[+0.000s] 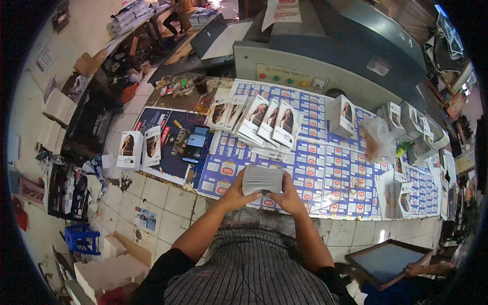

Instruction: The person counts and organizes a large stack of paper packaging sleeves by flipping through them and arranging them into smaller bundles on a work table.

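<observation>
At the near edge of the table, my left hand (236, 196) and my right hand (288, 197) are closed around the two sides of a thick stack of paper leaflets (263, 179). The white and grey edges of the leaflets face up toward me, and both thumbs press on the near side. Just beyond the stack lies a fanned heap of printed leaflets (254, 119), each with a picture of a long-haired person. Its lower layers partly hide one another.
Blue printed sheets (315, 173) cover the table. A phone (195, 144) lies left of the heap, beside two leaflet piles (130, 149). More stacks (341, 116) and a plastic bag (377, 140) stand right. Behind is a machine (325, 56); another person's hand (422, 269) holds a frame (389, 262).
</observation>
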Action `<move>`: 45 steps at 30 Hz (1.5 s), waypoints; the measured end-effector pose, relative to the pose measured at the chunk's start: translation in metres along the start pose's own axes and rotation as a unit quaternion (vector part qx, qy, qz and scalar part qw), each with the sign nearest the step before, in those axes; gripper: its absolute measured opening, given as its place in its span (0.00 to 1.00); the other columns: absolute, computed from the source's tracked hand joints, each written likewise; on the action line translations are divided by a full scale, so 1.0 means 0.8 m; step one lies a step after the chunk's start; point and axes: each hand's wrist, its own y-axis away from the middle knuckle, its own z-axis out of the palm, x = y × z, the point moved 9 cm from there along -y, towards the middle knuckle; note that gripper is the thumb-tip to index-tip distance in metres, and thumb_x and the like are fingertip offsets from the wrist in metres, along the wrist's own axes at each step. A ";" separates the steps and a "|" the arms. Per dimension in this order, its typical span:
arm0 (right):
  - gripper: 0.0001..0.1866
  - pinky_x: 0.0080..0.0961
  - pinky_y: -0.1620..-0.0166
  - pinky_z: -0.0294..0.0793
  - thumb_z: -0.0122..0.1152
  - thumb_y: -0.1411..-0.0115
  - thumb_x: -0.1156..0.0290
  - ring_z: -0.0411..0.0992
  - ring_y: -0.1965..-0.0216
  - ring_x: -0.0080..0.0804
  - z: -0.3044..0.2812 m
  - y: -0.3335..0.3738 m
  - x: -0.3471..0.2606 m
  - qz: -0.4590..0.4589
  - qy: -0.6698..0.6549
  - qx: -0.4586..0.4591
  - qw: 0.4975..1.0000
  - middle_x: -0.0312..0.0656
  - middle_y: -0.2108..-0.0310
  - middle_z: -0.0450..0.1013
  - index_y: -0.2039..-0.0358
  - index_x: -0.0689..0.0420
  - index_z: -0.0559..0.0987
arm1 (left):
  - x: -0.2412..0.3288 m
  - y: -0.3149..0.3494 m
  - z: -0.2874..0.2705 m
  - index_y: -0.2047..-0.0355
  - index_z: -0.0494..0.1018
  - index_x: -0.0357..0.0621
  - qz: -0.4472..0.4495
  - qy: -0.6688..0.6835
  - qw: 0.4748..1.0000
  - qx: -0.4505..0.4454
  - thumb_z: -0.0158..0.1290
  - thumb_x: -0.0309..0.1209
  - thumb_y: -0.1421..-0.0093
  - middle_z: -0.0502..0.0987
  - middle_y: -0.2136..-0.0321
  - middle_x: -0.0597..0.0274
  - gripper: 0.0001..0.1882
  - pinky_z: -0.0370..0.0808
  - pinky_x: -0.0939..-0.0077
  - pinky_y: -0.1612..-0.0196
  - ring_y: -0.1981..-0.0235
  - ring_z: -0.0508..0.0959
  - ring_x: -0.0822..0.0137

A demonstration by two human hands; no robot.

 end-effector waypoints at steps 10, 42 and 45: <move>0.54 0.29 0.51 0.73 0.56 0.49 0.83 0.65 0.45 0.35 0.016 0.017 0.033 0.069 -0.057 -0.038 0.995 0.47 0.37 0.57 0.29 0.46 0.34 | -0.023 0.005 0.020 0.31 0.23 0.45 0.052 -0.087 0.995 -0.001 0.59 0.28 0.43 0.48 0.33 0.47 0.57 0.55 0.65 0.35 0.33 0.54 0.59; 0.43 0.30 0.43 0.66 0.68 0.53 0.83 0.66 0.45 0.33 0.016 0.022 0.057 0.102 -0.023 -0.040 0.994 0.43 0.48 0.70 0.39 0.58 0.57 | -0.009 0.016 0.020 0.35 0.38 0.39 0.021 -0.146 0.988 0.038 0.64 0.30 0.48 0.59 0.40 0.46 0.52 0.60 0.65 0.37 0.37 0.62 0.56; 0.44 0.31 0.42 0.65 0.70 0.53 0.81 0.67 0.45 0.33 0.017 0.024 0.068 0.152 -0.033 -0.038 0.987 0.45 0.47 0.70 0.38 0.59 0.56 | -0.013 0.019 0.020 0.34 0.36 0.39 0.065 -0.211 0.974 0.045 0.66 0.32 0.49 0.57 0.39 0.45 0.55 0.58 0.64 0.36 0.36 0.60 0.55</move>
